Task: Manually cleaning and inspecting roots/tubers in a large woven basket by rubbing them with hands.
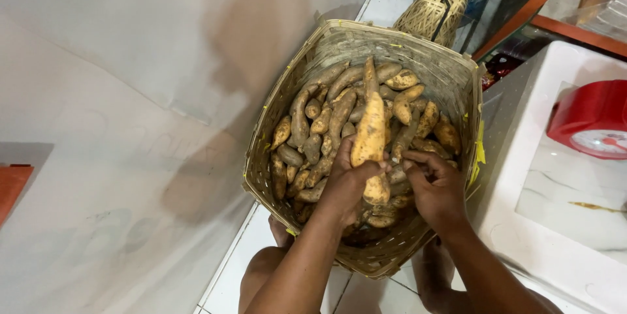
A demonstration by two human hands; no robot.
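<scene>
While I watch from the head camera, my left hand (349, 180) is clenched around the lower part of a long pale-orange sweet potato (370, 132), its long axis running up and away over the square woven bamboo basket (457, 72). Just right, my right hand (436, 187) pinches among the heaped brown tubers (313, 131); I cannot tell what it grips.

**Clearance around the basket**

Woven basket (418, 59) is sitting wedged between the pale wall (130, 92) on the left and the white bench (555, 177) on the right, near-zero side gap. Sweet potatoes (313, 125) are filling it almost to the rim, so access is staying top-down only. Both hands (353, 180) (437, 190) are crowding the near edge. A smaller wicker basket (432, 10) is blocking behind. A red scale (591, 118) is taking bench space.
</scene>
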